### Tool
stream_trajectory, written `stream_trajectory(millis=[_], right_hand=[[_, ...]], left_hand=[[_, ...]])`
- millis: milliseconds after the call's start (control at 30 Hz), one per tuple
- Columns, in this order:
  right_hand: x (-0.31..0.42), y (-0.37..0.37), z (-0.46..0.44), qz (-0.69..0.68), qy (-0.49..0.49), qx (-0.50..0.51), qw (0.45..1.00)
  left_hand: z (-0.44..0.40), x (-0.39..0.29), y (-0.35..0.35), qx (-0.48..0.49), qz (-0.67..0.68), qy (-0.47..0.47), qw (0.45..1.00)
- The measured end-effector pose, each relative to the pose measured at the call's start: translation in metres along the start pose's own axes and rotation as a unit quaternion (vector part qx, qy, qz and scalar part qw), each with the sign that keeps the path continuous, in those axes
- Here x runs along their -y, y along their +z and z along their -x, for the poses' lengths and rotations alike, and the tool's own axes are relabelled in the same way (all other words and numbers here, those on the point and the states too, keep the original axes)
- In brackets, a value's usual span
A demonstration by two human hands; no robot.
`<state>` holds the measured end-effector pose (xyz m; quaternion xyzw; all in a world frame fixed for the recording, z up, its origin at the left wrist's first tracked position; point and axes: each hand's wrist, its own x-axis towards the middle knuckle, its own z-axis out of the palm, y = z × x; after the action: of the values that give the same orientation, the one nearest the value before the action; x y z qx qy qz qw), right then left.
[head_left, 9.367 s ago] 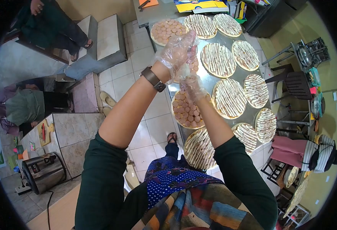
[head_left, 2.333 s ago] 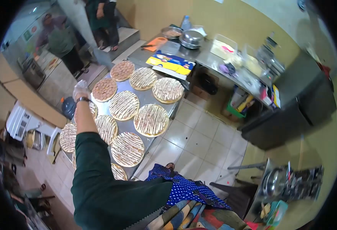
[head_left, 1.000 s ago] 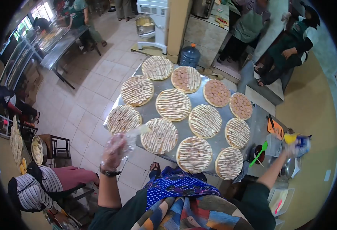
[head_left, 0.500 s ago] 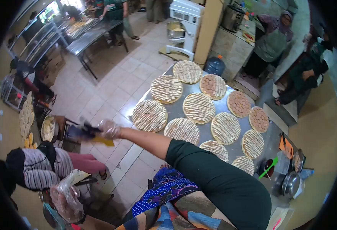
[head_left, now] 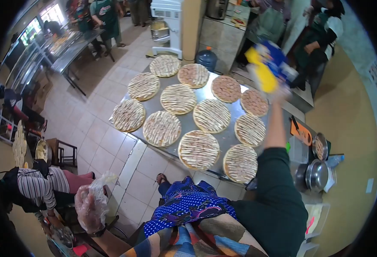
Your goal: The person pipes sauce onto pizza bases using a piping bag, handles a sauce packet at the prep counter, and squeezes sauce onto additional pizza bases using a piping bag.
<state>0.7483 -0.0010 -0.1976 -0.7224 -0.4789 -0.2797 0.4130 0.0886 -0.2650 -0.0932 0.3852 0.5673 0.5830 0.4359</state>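
My right hand (head_left: 280, 92), blurred by motion, reaches out over the right side of the metal table (head_left: 162, 147). It is closed on a blue and yellow packet (head_left: 269, 64), also smeared. Just below and left of that hand lies a round flat base covered with pinkish slices (head_left: 254, 103). Several more rounds, such as the striped one nearest me (head_left: 199, 150), carry pale zigzag lines. At the lower left, my left hand (head_left: 92, 207) is raised in clear plastic with its fingers curled. Whatever it holds is hidden by the crumpled plastic.
An orange cutting board (head_left: 301, 132) with a knife, a lidded metal pot (head_left: 319, 174) and a clear tub (head_left: 298, 150) line the right side. A person in a striped top (head_left: 42, 184) bends close at left. A mixer (head_left: 167, 28) and water jug (head_left: 206, 60) stand behind.
My right hand has swung with the packet from the far left, over the floor, across to the table's right side. The view has turned right. My left hand stays raised.
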Motion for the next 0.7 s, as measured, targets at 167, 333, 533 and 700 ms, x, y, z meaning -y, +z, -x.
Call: stream_trajectory(millis=[167,333,533,700], right_hand=[[-0.273,-0.283,0.053,0.341,0.235,-0.175,0.893],[-0.349,-0.414,0.119,0.444,0.344,-0.225,0.796],[-0.277,-0.286,0.071,0.360,0.222,-0.199,0.884],[-0.082,0.052,-0.003,-0.071,0.191,0.015,0.979]], left_hand=[[-0.012,0.022,0.053,0.073,0.088,-0.071,0.991],[-0.020,0.017,0.087,0.095,0.080,-0.091,0.988],[-0.034,0.023,0.067,0.130,0.077,-0.104,0.983],[-0.034,0.033,0.020,0.085,0.049,-0.132,0.986]])
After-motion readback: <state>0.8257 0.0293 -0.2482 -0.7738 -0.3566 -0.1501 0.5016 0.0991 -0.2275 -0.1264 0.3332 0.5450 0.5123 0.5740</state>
